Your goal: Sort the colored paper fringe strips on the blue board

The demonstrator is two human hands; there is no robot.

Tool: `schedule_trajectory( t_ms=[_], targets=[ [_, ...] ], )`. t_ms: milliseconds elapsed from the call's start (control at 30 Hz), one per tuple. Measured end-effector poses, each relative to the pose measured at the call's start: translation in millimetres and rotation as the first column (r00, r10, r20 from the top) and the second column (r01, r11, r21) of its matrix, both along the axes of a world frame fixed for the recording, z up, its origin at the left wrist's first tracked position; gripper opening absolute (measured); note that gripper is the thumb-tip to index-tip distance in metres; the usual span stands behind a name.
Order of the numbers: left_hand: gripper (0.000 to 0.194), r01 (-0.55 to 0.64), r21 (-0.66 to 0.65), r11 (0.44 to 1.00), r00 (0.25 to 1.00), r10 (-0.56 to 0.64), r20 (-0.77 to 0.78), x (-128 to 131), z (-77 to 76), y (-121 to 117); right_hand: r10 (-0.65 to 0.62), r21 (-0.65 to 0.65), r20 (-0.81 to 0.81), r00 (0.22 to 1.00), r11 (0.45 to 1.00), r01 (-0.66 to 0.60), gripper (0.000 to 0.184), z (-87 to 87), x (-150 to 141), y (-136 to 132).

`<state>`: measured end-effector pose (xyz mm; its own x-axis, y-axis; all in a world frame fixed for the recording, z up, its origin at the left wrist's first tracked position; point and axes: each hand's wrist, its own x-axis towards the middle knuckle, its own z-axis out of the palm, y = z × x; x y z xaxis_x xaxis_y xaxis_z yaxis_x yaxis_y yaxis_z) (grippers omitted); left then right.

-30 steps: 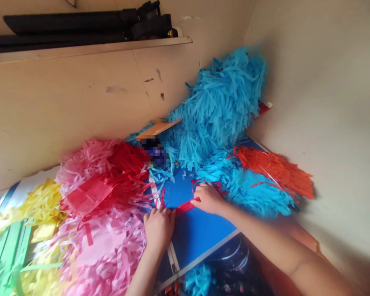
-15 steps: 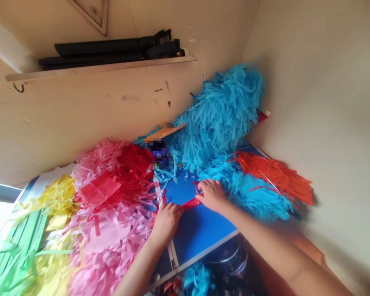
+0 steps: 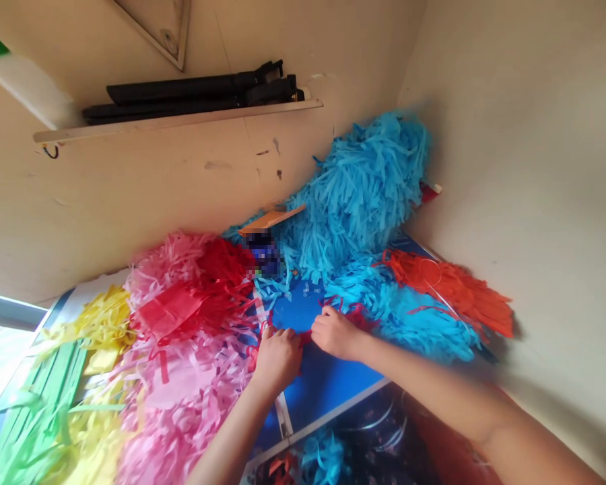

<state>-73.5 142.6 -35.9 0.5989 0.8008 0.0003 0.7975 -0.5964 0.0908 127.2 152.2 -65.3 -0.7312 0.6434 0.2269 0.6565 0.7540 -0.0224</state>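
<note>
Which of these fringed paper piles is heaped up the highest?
The big light-blue paper pile in the wall corner; it towers over the orange fringed bundle, the red fringed pile and the low light-blue fringe.

Soft daylight, glare at lower left; dim shadow along right wall (image 3: 550, 202); pixelated patch mid-frame; edges stretched.

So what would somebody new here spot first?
Probably the huge, shaggy blue heap, tucked where the walls meet. Then the red pile, pink pile, yellow strips and green strips to the left. In the middle, the left hand and right hand grip a red strip.
</note>
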Motion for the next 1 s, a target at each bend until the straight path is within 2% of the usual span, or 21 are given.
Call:
schedule_trajectory(
  t_ms=[133, 300, 433, 500, 600, 733, 833, 1000],
  targets=[
    [0.019, -0.037, 0.016, 0.999, 0.999, 0.037, -0.008, 2.7, -0.3, -0.6, -0.062, -0.068, -0.023, 0.998, 0.996, 0.060, 0.019, 5.0, 3.0, 10.7],
    [0.023, -0.075, 0.039, 0.996, 0.997, 0.074, 0.018, -1.6, -11.9, -1.6, -0.118, -0.090, -0.039, 0.992, 0.989, 0.114, 0.013, 12.5, -1.3, 6.8],
    [0.028, -0.103, 0.054, 0.993, 0.993, 0.100, 0.059, -7.3, -17.2, -5.5, -0.100, -0.047, -0.058, 0.993, 0.994, 0.097, 0.012, 8.1, -8.7, -5.7],
    [0.028, -0.110, 0.051, 0.993, 0.991, 0.106, 0.076, -11.1, -16.4, -8.5, -0.119, -0.051, -0.072, 0.990, 0.992, 0.115, 0.023, 2.5, -5.9, -7.2],
    [0.028, -0.125, 0.037, 0.991, 0.987, 0.121, 0.107, -18.0, -14.5, -12.4, -0.160, -0.099, -0.113, 0.981, 0.984, 0.150, 0.028, -4.4, 7.8, -3.1],
    [0.025, -0.212, 0.019, 0.977, 0.964, 0.206, 0.168, -26.5, -16.4, -12.9, -0.243, -0.198, -0.181, 0.953, 0.958, 0.207, 0.019, -8.1, 24.8, 4.8],
    [0.024, -0.263, -0.012, 0.965, 0.944, 0.260, 0.201, -30.3, -18.9, -10.5, -0.303, -0.274, -0.204, 0.931, 0.930, 0.243, 0.012, -8.0, 26.5, 9.1],
    [0.025, -0.296, -0.052, 0.954, 0.932, 0.300, 0.202, -29.8, -19.0, -7.5, -0.365, -0.358, -0.175, 0.914, 0.889, 0.287, 0.016, -2.2, 20.3, 16.3]
  ],
)
